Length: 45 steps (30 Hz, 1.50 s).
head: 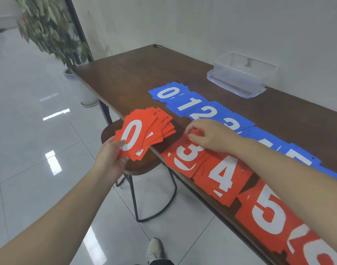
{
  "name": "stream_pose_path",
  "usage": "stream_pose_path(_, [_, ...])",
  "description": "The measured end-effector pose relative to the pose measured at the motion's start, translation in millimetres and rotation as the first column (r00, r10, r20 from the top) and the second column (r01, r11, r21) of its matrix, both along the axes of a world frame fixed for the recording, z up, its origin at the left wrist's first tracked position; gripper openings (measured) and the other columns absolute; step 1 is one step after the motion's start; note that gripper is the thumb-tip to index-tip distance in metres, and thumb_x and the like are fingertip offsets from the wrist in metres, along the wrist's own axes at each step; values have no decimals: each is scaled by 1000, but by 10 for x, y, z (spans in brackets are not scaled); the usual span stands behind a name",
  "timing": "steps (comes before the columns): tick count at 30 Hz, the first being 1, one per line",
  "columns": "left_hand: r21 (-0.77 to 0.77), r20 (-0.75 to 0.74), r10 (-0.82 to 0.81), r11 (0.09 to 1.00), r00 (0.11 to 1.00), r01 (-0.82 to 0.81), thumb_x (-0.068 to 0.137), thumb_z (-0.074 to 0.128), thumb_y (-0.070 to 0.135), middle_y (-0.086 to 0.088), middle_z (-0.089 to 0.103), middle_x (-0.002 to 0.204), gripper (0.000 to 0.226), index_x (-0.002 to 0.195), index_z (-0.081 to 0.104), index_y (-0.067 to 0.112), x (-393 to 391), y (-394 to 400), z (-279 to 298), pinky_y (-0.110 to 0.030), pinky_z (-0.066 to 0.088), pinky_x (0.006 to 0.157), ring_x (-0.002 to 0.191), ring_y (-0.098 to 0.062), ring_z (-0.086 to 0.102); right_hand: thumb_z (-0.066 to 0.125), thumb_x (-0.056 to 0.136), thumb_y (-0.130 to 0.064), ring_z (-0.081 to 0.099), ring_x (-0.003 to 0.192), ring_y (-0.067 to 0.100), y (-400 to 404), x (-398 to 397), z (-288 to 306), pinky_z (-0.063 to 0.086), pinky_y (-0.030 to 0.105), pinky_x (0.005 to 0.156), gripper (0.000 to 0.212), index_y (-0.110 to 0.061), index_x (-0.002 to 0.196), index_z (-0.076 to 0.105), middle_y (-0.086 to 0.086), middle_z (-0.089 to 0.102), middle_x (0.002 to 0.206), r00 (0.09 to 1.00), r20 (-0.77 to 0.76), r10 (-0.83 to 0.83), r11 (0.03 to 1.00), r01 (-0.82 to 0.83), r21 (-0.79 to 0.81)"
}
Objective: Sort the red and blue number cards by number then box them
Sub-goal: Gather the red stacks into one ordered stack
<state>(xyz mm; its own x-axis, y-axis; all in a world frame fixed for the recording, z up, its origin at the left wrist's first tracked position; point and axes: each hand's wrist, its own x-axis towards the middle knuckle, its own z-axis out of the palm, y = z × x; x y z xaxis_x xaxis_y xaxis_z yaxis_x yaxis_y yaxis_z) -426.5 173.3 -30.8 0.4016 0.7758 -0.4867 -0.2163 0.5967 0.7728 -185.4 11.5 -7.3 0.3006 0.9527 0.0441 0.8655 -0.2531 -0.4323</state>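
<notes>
Brown worktop [137, 73] was lined with blue cards [200, 106] running diagonally | fanned red stack [142, 134] was gripped by left hand [111, 157], zero upright | red 3 pile [184, 157] was pinched by right hand [211, 136]

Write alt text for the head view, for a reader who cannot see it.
A left hand holds a fan of red cards, 0 on top, while the right hand pinches a card at the red 3 pile on a brown table. Blue cards lie in a row beyond.
</notes>
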Motion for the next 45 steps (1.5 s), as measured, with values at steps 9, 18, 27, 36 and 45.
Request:
stream_pose_path(9, [-69, 50, -25, 997, 998, 28, 99, 57, 4, -7, 68, 106, 17, 99, 60, 20, 111, -417, -3, -44, 63, 77, 96, -28, 73, 57, 99, -36, 54, 120, 14, -337, -7, -217, 47, 34, 99, 33, -24, 128, 67, -11, 61, 136, 970, 213, 118, 988, -93, -123])
stream_pose_path(18, [-53, 58, 72, 996, 996, -69, 98, 52, -2, -5, 67, 103, 24, 95, 57, 21, 149, -638, -46, -45, 61, 81, 99, -29, 69, 49, 98, -54, 52, 121, 24, -207, -281, -370, 39, 40, 104, 51, -28, 142, 51, -1, 61, 131, 947, 286, -145, 988, 156, -18])
stream_pose_path(27, [13, -34, 78, 997, 996, -78, 96, 55, -1, -3, 64, 114, 44, 133, 50, 23, 176, -729, -94, -36, 56, 47, 95, -29, 68, 71, 93, -34, 57, 125, 20, -275, -455, -316, 48, 29, 93, 69, -27, 149, 30, 3, 59, 139, 971, -77, -226, 967, 233, 98])
stream_pose_path(36, [48, -99, -26, 998, 995, 31, 97, 56, -2, 0, 61, 111, 40, 125, 50, 25, 211, -781, -77, -46, 62, 73, 96, -28, 66, 62, 96, -23, 53, 128, 12, -416, -410, -325, 50, 32, 99, 64, -35, 151, 32, -5, 53, 145, 967, -219, -133, 985, 154, 83])
stream_pose_path(45, [-4, 20, 56, 998, 998, -56, 95, 55, -6, -5, 59, 123, 57, 141, 43, 26, 62, -792, 2, -37, 63, 61, 99, -27, 67, 57, 100, -26, 56, 110, -3, -1068, -165, -235, 42, 13, 87, 24, -34, 122, 64, -19, 64, 118, 984, -115, -134, 976, 151, 158])
